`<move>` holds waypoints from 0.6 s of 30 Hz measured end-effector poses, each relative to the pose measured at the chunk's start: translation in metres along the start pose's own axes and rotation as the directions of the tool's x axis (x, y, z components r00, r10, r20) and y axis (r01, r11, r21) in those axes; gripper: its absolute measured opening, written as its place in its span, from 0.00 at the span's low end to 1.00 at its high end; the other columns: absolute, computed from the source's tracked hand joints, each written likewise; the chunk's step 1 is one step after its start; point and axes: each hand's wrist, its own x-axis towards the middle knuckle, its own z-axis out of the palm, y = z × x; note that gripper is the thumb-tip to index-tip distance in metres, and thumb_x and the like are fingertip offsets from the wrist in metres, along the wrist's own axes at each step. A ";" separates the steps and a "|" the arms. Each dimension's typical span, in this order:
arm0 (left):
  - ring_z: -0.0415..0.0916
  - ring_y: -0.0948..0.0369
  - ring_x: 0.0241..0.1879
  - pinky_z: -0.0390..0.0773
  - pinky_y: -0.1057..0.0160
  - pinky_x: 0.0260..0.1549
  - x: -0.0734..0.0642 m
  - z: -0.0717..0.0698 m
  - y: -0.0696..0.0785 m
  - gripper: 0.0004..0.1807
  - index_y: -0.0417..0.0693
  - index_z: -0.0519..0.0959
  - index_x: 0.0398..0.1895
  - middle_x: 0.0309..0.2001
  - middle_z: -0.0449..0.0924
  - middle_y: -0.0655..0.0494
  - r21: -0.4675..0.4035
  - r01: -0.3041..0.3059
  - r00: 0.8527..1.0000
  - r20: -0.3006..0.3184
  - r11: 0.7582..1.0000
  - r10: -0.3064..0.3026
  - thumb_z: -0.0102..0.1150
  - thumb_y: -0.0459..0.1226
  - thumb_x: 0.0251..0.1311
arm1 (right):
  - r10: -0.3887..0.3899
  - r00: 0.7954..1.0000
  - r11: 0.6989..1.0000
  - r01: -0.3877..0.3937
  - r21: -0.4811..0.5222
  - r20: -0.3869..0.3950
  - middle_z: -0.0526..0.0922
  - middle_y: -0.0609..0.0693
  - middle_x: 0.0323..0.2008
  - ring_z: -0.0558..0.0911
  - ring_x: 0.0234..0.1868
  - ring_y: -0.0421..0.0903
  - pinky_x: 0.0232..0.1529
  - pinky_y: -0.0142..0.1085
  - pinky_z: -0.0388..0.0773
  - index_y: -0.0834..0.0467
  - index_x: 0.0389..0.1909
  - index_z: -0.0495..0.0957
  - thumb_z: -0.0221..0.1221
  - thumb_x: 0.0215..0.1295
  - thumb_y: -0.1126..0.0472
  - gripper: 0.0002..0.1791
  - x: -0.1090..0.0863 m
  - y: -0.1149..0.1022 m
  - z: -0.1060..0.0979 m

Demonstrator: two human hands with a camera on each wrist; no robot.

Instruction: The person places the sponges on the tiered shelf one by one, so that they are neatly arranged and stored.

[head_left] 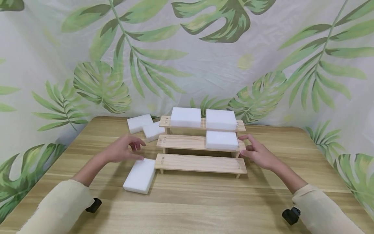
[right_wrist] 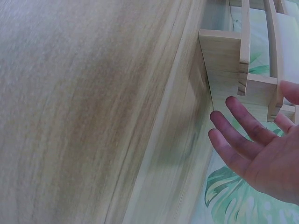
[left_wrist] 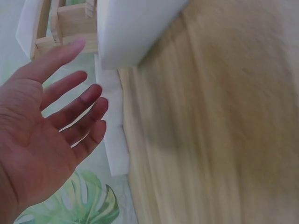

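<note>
A three-tier wooden stand carries white foam blocks: two on its top shelf (head_left: 203, 123), a left block (head_left: 185, 116) and a right block (head_left: 220, 118). Another foam block (head_left: 222, 139) lies at the right of the middle shelf (head_left: 181, 142). The bottom shelf (head_left: 201, 163) is bare. My left hand (head_left: 122, 150), fingers loosely spread and holding nothing, hovers left of the stand, its thumb near the far end of a foam block (head_left: 140, 177) on the table. My right hand (head_left: 258, 154) is at the middle shelf's right end, thumb tip right at the board in the right wrist view, other fingers loosely extended.
Two more foam blocks, one farther back (head_left: 139, 123) and one nearer the stand (head_left: 153, 131), lie at the back left of the wooden table (head_left: 193, 208). A leaf-patterned curtain (head_left: 163, 74) hangs behind the table's back edge.
</note>
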 end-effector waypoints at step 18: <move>0.76 0.56 0.36 0.78 0.59 0.36 -0.006 -0.003 -0.016 0.18 0.34 0.81 0.41 0.33 0.80 0.53 0.013 0.040 0.999 0.010 0.999 -0.040 0.79 0.36 0.54 | 0.005 1.000 1.000 -0.006 -0.007 -0.012 0.88 0.59 0.40 0.86 0.50 0.61 0.46 0.54 0.81 0.62 0.74 0.56 0.52 0.78 0.63 0.28 0.000 0.000 0.000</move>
